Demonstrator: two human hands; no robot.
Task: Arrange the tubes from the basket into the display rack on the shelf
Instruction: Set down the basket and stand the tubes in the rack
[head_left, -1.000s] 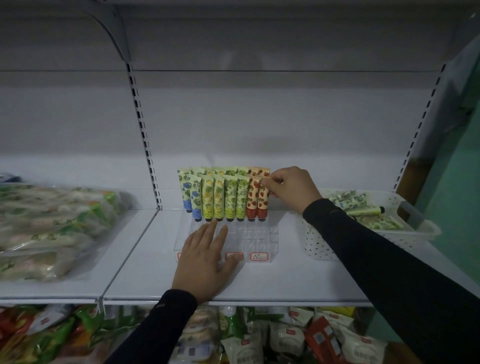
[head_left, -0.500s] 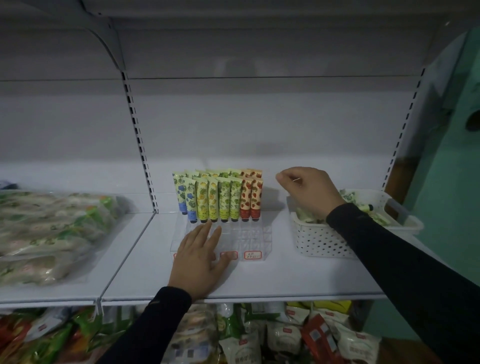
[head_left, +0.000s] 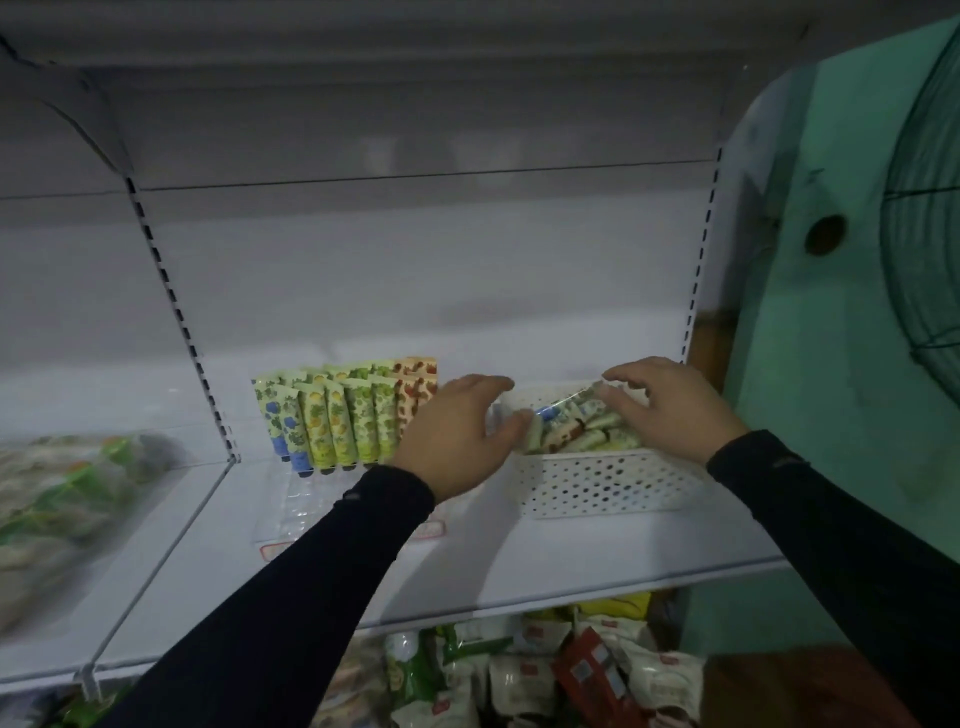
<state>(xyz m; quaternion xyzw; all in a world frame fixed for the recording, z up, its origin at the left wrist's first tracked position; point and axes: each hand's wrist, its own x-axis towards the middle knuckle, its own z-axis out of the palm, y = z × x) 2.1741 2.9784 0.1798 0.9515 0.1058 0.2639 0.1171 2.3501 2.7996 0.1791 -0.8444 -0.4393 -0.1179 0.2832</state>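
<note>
Reaching with both hands into the white perforated plastic basket (head_left: 597, 480) on the white metal shelf (head_left: 519, 566): left hand (head_left: 457, 436) pinching a loose patterned tube (head_left: 558, 415) at its end, right hand (head_left: 670, 402) hovering over the pile, fingers spread and relaxed, gripping nothing. Standing upright in the clear acrylic display rack (head_left: 306, 499) just left of the basket, rows of colourful printed tubes (head_left: 345, 415).

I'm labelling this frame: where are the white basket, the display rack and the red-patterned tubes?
white basket (head_left: 597, 483): head view, perforated front wall.
display rack (head_left: 304, 496): head view, clear empty front slots.
red-patterned tubes (head_left: 415, 387): head view, upper bodies, rack's right end.
</note>
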